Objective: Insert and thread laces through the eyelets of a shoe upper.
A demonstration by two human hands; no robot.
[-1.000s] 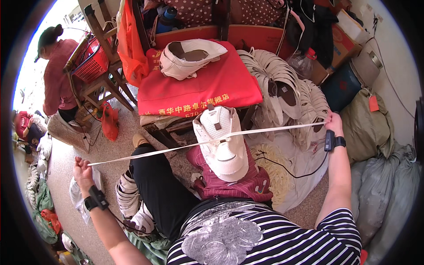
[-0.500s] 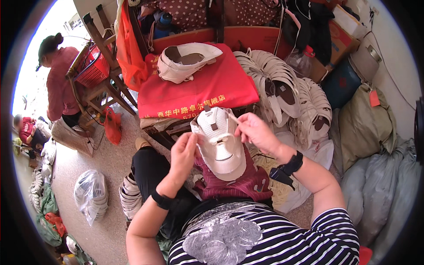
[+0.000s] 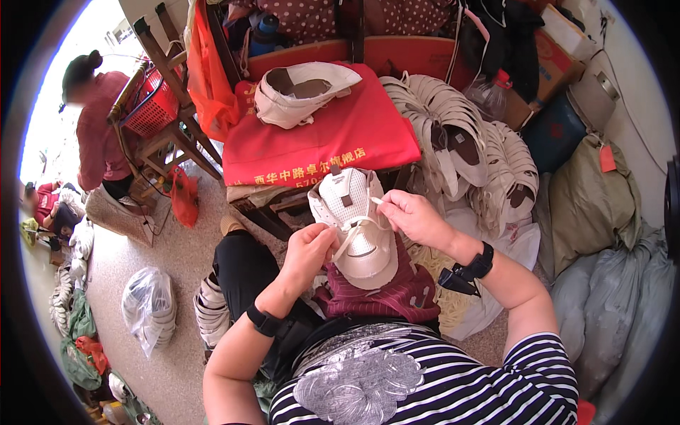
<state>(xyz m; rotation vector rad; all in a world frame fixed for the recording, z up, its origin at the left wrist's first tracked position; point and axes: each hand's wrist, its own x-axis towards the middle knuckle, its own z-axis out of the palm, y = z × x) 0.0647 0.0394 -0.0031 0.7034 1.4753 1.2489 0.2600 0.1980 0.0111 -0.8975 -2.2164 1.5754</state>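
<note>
The room has a speckled grey-beige floor (image 3: 184, 258) and a pale wall (image 3: 641, 106) at the right. A small desk of dark wood (image 3: 273, 225) carries a red cloth with yellow printing (image 3: 319, 149), and on this cloth lies one white shoe upper (image 3: 280, 113). Nearer to the person, a white perforated shoe (image 3: 367, 270) is placed on the maroon striped fabric (image 3: 354, 301) on the lap. The left hand (image 3: 309, 249) and the right hand (image 3: 414, 221) have their fingers clamped on a flat white lace (image 3: 346, 245), at the two sides of this shoe.

A red plastic basket (image 3: 151, 110) sits on a wooden chair (image 3: 184, 131); its content I cannot tell. On the floor, a transparent plastic bag (image 3: 149, 301) contains stacked white pieces.
</note>
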